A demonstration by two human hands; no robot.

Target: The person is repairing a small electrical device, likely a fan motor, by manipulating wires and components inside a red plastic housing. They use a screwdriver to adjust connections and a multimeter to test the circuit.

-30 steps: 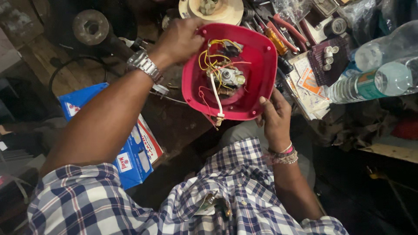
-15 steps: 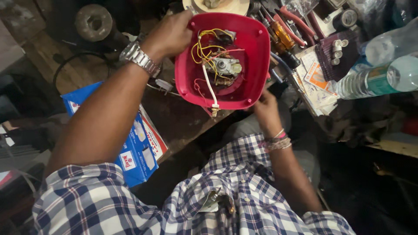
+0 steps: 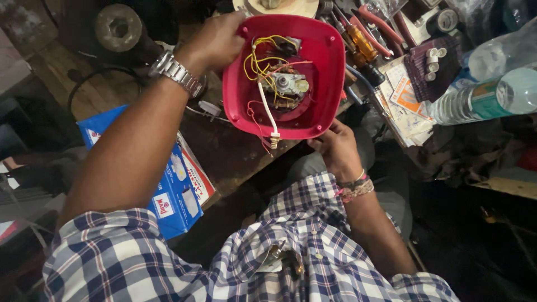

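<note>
My feed is dim overall, with light falling from above onto the middle. The red housing (image 3: 282, 78) is the brightest thing I see, evenly lit with little glare. The plastic bottle (image 3: 486, 98) at far right catches soft highlights. The near right corner and the far left sink into deep shadow, almost black. The checked shirt (image 3: 246, 251) near me looks slightly soft, and the counter (image 3: 224, 145) is murky. Edges bend a little.

Glossy red plastic housing (image 3: 321, 72); shiny metal wristwatch (image 3: 176, 72); checked cloth shirt (image 3: 291, 246).
</note>
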